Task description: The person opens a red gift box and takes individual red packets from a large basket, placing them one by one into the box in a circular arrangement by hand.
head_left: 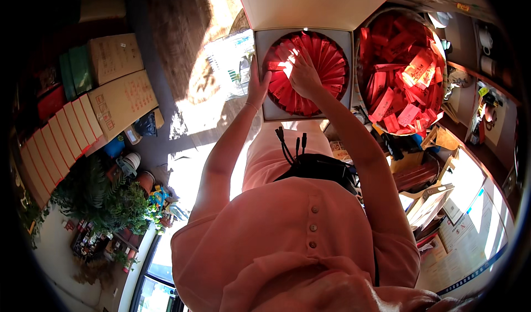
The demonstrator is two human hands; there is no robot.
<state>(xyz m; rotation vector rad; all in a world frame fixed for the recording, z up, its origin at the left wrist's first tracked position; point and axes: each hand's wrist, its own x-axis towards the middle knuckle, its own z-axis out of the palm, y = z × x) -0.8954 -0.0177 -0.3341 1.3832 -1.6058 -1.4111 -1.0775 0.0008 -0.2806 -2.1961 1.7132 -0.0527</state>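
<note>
A square box [346, 112] with a pale lining lies open in front of me, its lid [315, 5] raised at the far side. Inside, red paper packets [331, 88] form a round fan. My left hand [258, 85] is closed on the box's left edge, thumb toward the inside. Over the upper left part of the fan, my right hand [304, 77] has its fingers bent and close together on a red packet [287, 67]. Glare partly washes out those fingertips.
To the right stands a round basket [441, 45] heaped with loose red packets [398, 74]. Cardboard boxes [119, 105] and a row of pale boxes with red edges [58, 140] are stacked at left. Below them are potted plants [121, 201]. Shelves [484, 82] line the right side.
</note>
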